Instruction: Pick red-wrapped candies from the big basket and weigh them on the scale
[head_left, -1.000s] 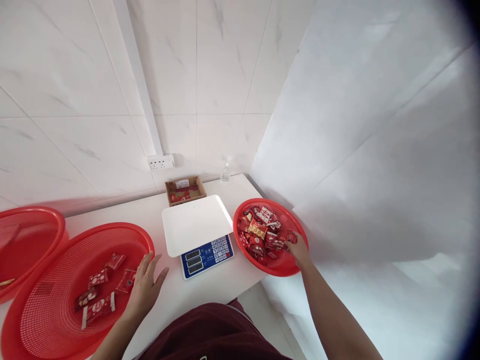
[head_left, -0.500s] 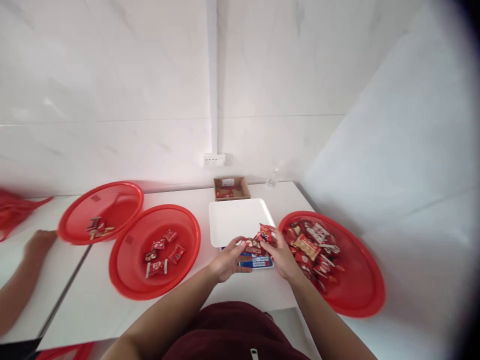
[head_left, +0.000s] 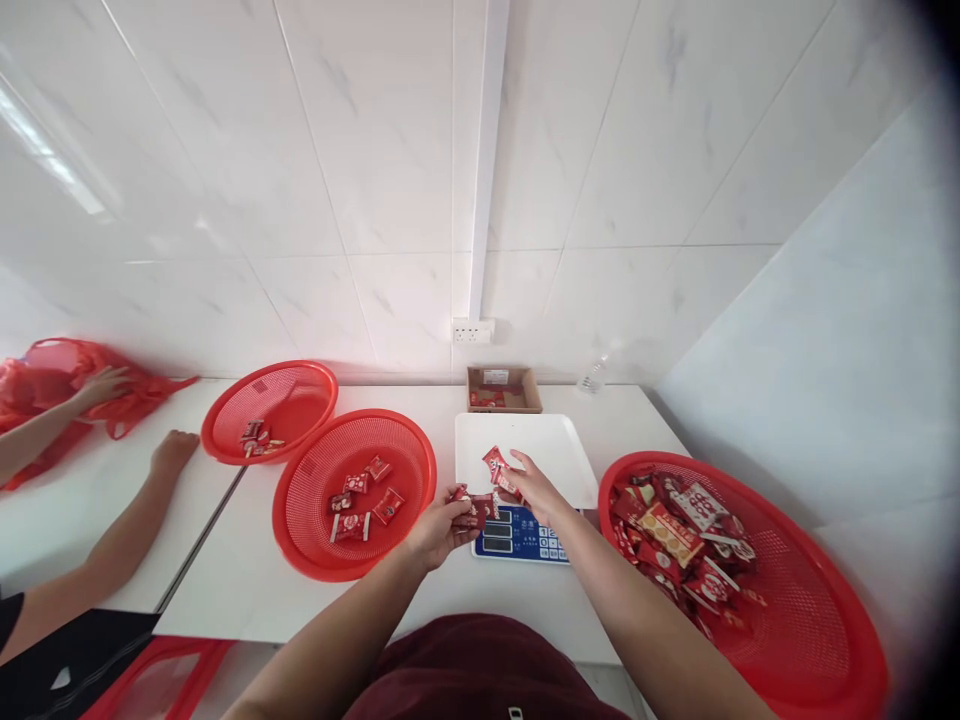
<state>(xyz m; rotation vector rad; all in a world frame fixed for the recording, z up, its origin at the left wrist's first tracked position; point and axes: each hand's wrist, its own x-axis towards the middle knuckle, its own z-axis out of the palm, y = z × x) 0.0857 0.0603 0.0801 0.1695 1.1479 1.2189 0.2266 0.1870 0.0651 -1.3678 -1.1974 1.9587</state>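
My left hand [head_left: 437,530] is closed on dark red snack packets [head_left: 478,510] in front of the weighing scale [head_left: 540,435]; how many is unclear. Pinched in my right hand [head_left: 536,490] is a bright red snack packet [head_left: 495,462], held above the front of the scale's white pan. Both hands are close together, over the edge between the pan and the blue key panel [head_left: 525,540]. To the left, a red basket [head_left: 294,510] holds several small red packets [head_left: 388,505]. A fuller red basket [head_left: 832,590] on the right has a heap of mixed snack packets [head_left: 671,535].
Another red basket [head_left: 217,400] with a few packets stands at the far left. Beside it are a co-worker's hands, one [head_left: 105,385] on a red bag [head_left: 56,365]. Behind the scale are a cardboard box [head_left: 502,405] and a clear plastic bottle [head_left: 592,375], near the wall.
My view has swung left, showing more of the co-worker and the red bag. Both my hands have moved left relative to the scale, still holding packets. More of the key panel shows.
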